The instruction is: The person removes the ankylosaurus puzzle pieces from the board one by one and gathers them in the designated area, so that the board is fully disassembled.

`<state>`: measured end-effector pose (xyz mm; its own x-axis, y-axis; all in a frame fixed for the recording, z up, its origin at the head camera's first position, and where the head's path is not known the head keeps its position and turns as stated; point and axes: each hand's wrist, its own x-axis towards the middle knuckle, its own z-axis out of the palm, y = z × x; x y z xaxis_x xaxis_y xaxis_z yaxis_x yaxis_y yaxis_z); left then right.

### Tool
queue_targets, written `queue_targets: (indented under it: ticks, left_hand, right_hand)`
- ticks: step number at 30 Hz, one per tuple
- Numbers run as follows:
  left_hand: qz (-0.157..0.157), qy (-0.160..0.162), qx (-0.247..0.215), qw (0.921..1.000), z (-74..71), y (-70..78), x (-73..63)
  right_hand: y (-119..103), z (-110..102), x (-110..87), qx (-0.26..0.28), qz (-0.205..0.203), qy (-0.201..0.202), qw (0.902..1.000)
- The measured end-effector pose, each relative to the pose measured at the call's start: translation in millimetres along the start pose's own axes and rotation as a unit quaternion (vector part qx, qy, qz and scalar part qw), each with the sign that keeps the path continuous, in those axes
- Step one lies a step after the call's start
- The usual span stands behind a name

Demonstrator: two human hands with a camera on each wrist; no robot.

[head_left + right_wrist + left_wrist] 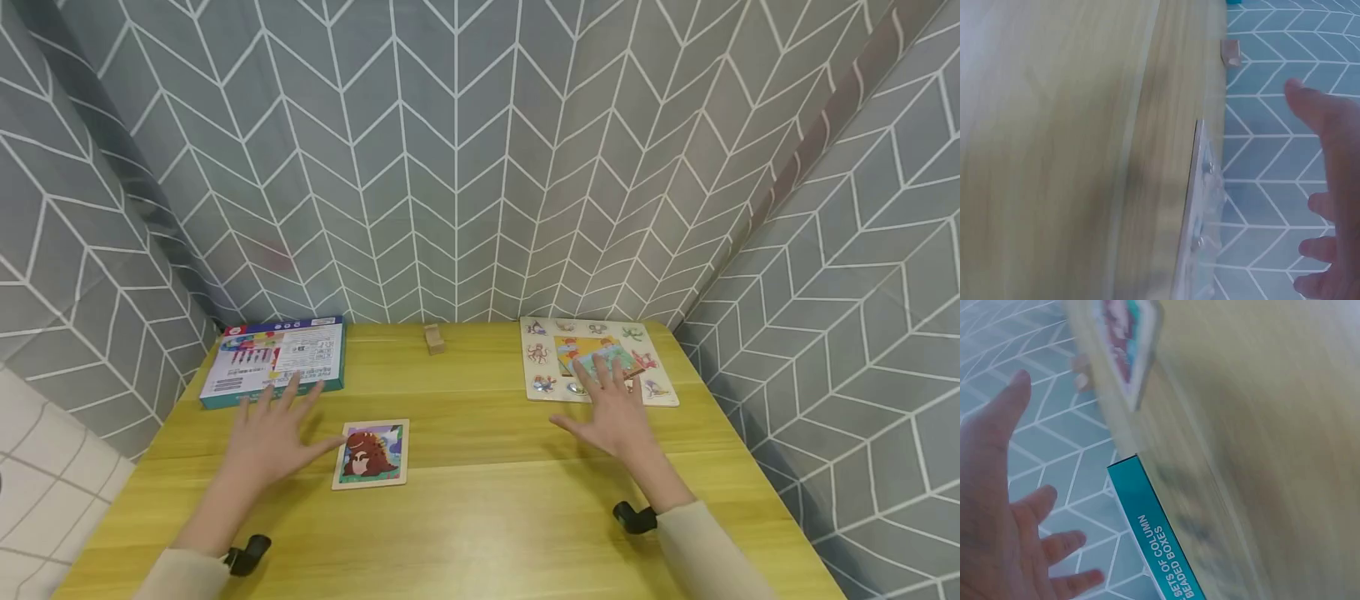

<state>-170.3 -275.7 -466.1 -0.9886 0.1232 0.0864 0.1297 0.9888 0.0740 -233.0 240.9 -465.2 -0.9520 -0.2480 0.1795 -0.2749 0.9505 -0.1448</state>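
Observation:
My left hand (272, 440) is held over the table with fingers spread, between a flat teal-edged box (273, 360) and a small dinosaur puzzle (371, 454) in a pale wooden frame. In the left wrist view its fingers (1063, 547) hold nothing. My right hand (617, 412), also spread, hovers in front of a wooden peg board (540, 371) with animal pictures, hiding part of it. On that board lie overlapping colourful picture pieces (573, 354). The right wrist view shows the hand (1335, 187) apart from the board and holding nothing.
A small light wooden block-like piece (434, 339) stands at the table's back edge, near the middle. Grey patterned curtains (450, 167) enclose the yellow wooden table (480, 517) at the back and sides. A dark wrist mount (634, 518) sits on each forearm.

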Motion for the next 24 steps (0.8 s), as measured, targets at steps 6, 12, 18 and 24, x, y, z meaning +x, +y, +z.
queue_targets:
  ticks: [6,12,18,24]
  left_hand:
    - [-0.003,-0.004,-0.120,0.9928,6.1,-6.0,-13.9]
    - [0.024,-0.009,-0.250,0.9680,22.8,-6.5,-18.4]
    - [0.027,-0.030,-0.291,0.9560,48.1,-2.1,-16.8]
    - [0.009,-0.047,-0.298,0.9535,61.2,-3.9,-22.5]
  right_hand:
    - [-29.6,20.3,1.6,0.128,-0.025,0.021,0.9912]
    - [-83.2,45.0,6.8,0.274,-0.041,0.023,0.9607]
    - [-129.2,71.7,18.9,0.377,-0.065,0.014,0.9237]
    - [-178.0,97.7,37.3,0.386,-0.163,-0.036,0.9071]
